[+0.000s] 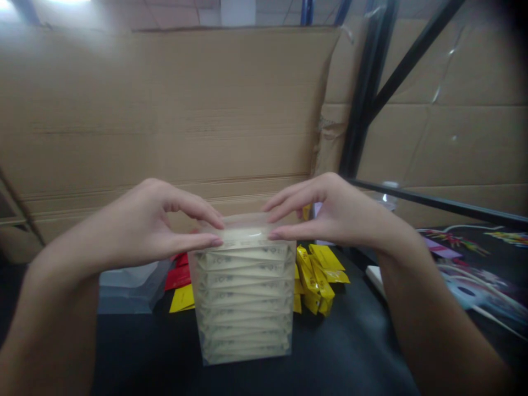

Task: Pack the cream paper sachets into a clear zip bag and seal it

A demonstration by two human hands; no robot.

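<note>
A frosted plastic box (243, 360) stands upright on the black table in front of me. Through its see-through wall shows a stack of several cream-coloured sachets (247, 300) with small dark print. My left hand (165, 220) pinches the upper left edge of the box between thumb and fingers. At the upper right, my right hand (317, 206) grips the same top edge, thumb in front and fingers behind. The fingertips of the two hands are apart, with the box's top flap (245, 234) between them.
Yellow packets (317, 278) lie right of the box, and red packets (179, 275) lie to its left. Frosted plastic packaging (130, 289) is behind my left forearm. Cables and small items lie at right, near a black metal frame (363, 99). Cardboard (173, 110) walls the back.
</note>
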